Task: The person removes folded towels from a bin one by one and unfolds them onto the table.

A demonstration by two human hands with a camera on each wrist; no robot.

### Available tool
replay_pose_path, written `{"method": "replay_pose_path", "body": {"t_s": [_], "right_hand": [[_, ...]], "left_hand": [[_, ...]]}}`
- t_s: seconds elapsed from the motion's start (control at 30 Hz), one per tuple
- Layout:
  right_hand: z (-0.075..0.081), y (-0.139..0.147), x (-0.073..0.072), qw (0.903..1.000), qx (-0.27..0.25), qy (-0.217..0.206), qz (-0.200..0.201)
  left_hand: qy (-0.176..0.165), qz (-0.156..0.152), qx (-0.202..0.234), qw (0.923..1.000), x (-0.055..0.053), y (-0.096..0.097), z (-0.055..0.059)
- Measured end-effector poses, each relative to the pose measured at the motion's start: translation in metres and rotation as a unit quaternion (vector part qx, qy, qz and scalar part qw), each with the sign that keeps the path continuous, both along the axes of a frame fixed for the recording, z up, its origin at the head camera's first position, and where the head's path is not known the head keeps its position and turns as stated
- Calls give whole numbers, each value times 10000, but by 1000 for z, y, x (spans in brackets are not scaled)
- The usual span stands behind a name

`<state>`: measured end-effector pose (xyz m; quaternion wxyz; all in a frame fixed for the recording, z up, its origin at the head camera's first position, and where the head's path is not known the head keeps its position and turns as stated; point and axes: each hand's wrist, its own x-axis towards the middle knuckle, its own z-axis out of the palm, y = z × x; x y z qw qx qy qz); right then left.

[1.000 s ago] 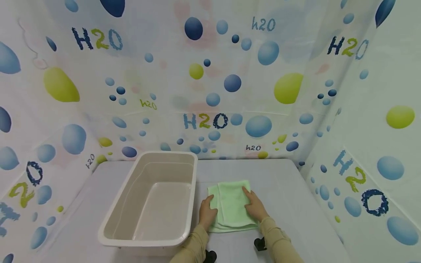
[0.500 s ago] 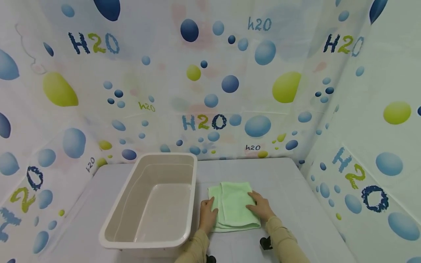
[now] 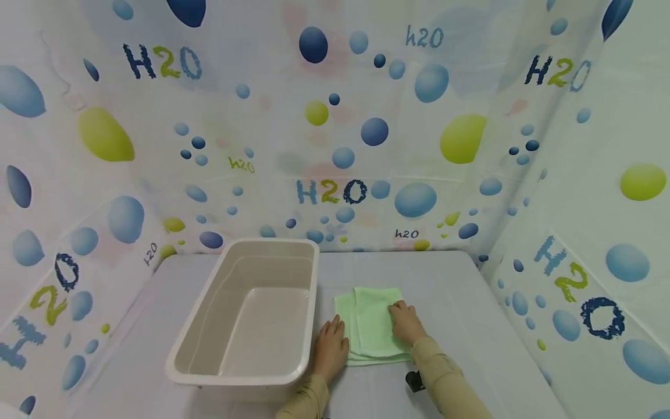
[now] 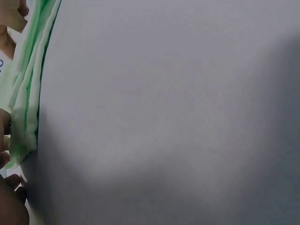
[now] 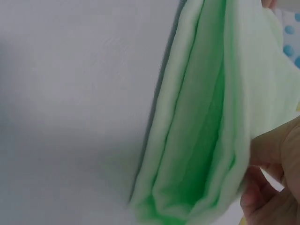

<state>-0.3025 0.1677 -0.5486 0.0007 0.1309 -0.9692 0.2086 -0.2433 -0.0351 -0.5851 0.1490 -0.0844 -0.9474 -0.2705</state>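
A light green cloth [image 3: 374, 326], folded in several layers, lies on the table to the right of the basin. My left hand [image 3: 331, 348] rests at its left edge, fingers extended and pointing away from me. At the cloth's right side, my right hand [image 3: 407, 323] has its fingers drawn together and pinches the upper layers. The right wrist view shows the stacked folds of the cloth [image 5: 201, 112] from the side, with the thumb and curled fingers [image 5: 265, 197] at its edge. In the left wrist view, the cloth [image 4: 28, 89] appears only along the left border.
A large beige plastic basin [image 3: 312, 291] stands on the white-covered table [image 3: 445, 279] immediately left of my left hand. Behind and beside the table hangs a curtain [image 3: 272, 134] printed with bubbles and "H2O". A black wrist mount [image 3: 415, 381] sits under my right sleeve.
My right hand's spread fingers have drawn together on the cloth's right side. My left hand has moved slightly back along the left edge, its thumb now closer to the fingers.
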Motion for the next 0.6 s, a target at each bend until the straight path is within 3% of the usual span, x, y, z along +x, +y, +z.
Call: {"method": "replay_pose_path", "body": {"t_s": [0.2,0.37,0.5,0.6], "right_hand": [[-1,-23,-3,9974,-319,-90,647],[-2,-46,-6,9952,-453,-18,862],[-1,-66,-6,9950,-180,-59,985],[2,-79,-5,9942,230,-217,1028]], "left_hand": [[148,-181,-395,9989,4,-5,0],[246,-247,-171,9992,8,-8,-2],[158,-362,140,9991,10,-11,-7],[171,-378,144,9990,10,-13,-11]]}}
